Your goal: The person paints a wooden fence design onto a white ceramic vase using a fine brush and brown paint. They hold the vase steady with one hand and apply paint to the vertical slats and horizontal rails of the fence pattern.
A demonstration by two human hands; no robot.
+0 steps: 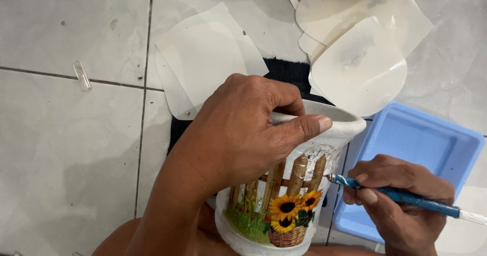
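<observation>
Pot (pixel 304 149) (white, tilted), left hand (pixel 238 134) gripping rim

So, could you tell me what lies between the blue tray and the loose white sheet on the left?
In the head view, the left hand gripping the white pot's rim lies between the blue tray and the white sheet.

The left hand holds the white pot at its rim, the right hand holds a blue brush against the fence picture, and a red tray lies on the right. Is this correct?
Not quite: the tray is light blue, not red, as the head view shows. The rest holds: the left hand grips the white pot at its rim, and the right hand holds the blue brush against the fence picture.
</observation>
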